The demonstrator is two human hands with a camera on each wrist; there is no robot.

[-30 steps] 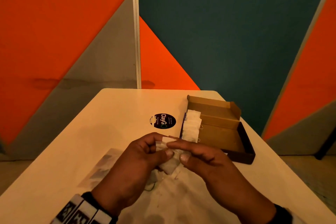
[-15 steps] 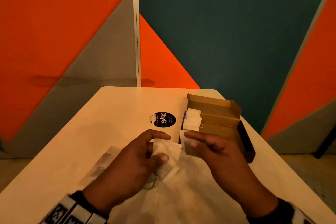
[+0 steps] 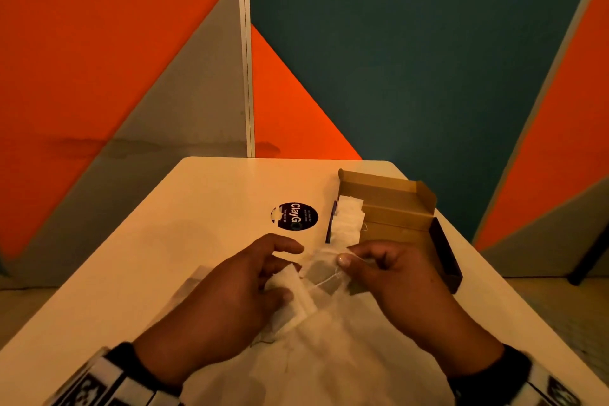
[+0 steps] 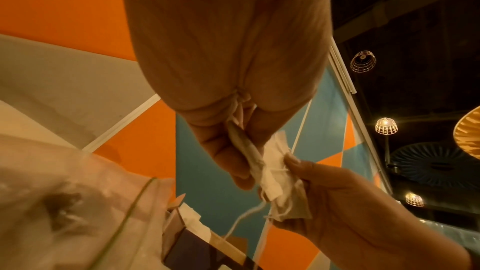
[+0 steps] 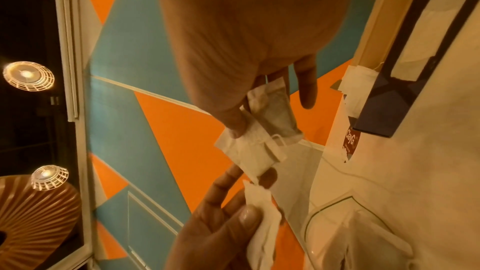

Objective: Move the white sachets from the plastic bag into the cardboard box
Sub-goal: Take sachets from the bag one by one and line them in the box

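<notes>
My left hand grips a small bunch of white sachets over the clear plastic bag, which lies flat on the table. To its right, my right hand pinches a single sachet by its top; a thin string trails from it. The right wrist view shows that sachet folded between thumb and fingers, with the left hand's bunch just below. The open cardboard box stands beyond the right hand, with several white sachets upright along its left wall.
A round black ClayGo sticker sits on the white table left of the box. The box has a dark outer wall on the right. Orange, grey and teal wall panels stand behind the table's far edge.
The hands, joined on one bunch of sachets a second ago, have drawn apart. My right hand has pulled one sachet off to the right, nearer the box; the left keeps the others.
</notes>
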